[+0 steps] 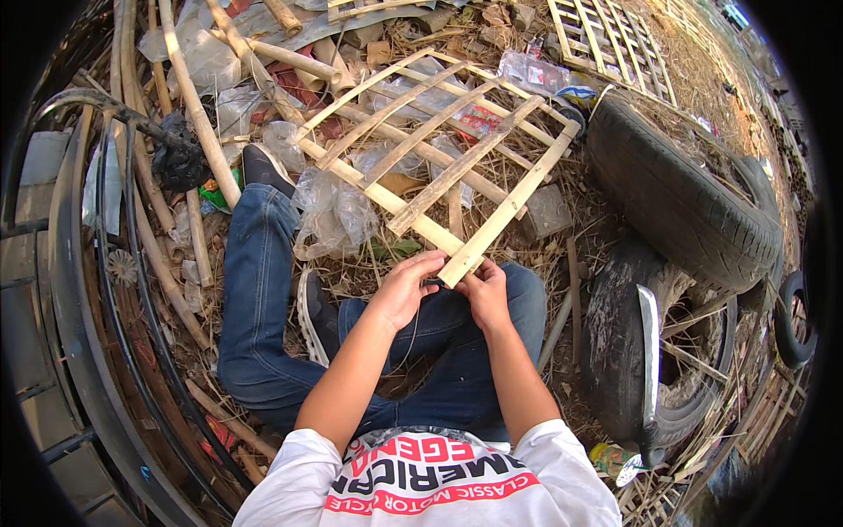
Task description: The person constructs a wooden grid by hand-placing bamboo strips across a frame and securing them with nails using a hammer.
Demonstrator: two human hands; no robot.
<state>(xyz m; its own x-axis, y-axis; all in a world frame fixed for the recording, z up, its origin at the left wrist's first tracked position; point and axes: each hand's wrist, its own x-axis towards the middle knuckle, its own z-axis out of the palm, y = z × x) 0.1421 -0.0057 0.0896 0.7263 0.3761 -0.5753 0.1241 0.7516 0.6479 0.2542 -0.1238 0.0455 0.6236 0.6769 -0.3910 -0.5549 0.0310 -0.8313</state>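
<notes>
A lattice panel of split bamboo slats (513, 204) lies in front of me, with its near corner over my lap. At that corner my left hand (406, 288) is closed, fingertips against the crossing slats and thumb below. My right hand (486, 295) pinches the underside of the same corner, its fingertips partly hidden by the slat end. A thin dark strand (416, 327) hangs below my left hand. My legs in blue jeans (263, 281) are bent on the ground around the panel's near end.
Old tyres (685, 189) stand close on the right. Black curved metal bars (104, 263) run along the left. Bamboo poles (195, 114), clear plastic bags (334, 211) and dry straw litter the ground. Another lattice panel (610, 39) lies at the far right.
</notes>
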